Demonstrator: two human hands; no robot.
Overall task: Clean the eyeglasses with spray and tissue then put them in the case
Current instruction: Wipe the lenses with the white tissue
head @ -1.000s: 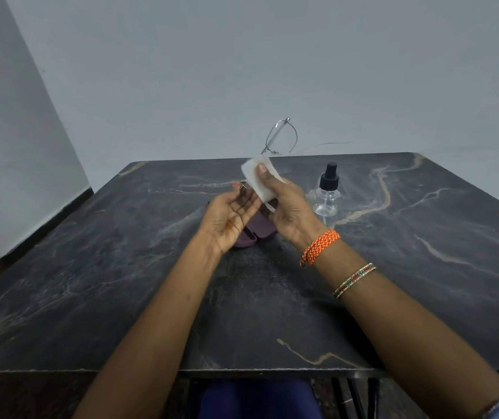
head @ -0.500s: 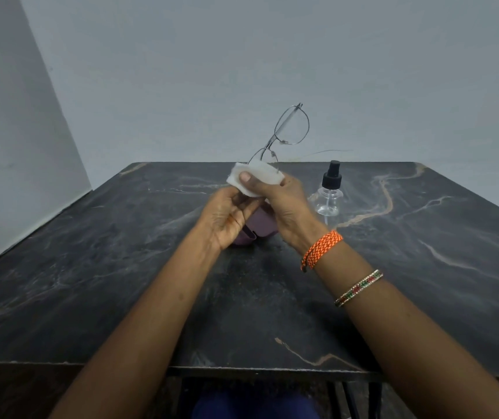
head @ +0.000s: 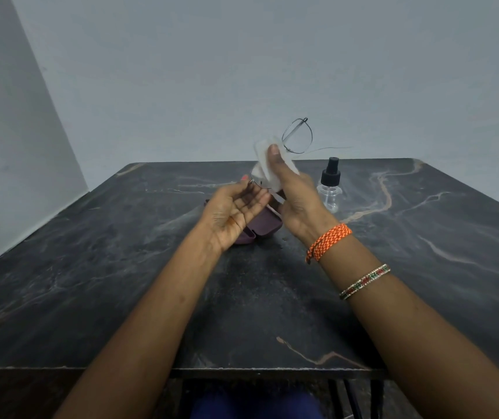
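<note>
Pinching the white tissue (head: 268, 164) against one lens, your right hand (head: 298, 201) has its thumb on the near face and its fingers curled out of sight behind, so the tissue wraps the lower lens of the eyeglasses (head: 296, 136). Your left hand (head: 233, 211) sits just beside it, palm up, its fingers half curled, and its fingertips pinch the thin wire frame at the low end. The eyeglasses are held clear above the tabletop (head: 121, 282), between your two hands, and their long axis runs up and away to the right: the covered lens is down by your left fingertips, the bare lens stands up past your right thumb, and a thin temple trails off to the right. That tilt is what the next move seems to depend on, because the unwiped lens lies above and beyond your right hand, the nearer of the two to it, so I judge you would slide the tissue up along the frame. The maroon case (head: 262, 226) lies open on the tabletop directly below your hands, partly hidden by them, ready for the drop later. The spray bottle (head: 330, 189) stands upright just right of your right hand, apart from it.
</note>
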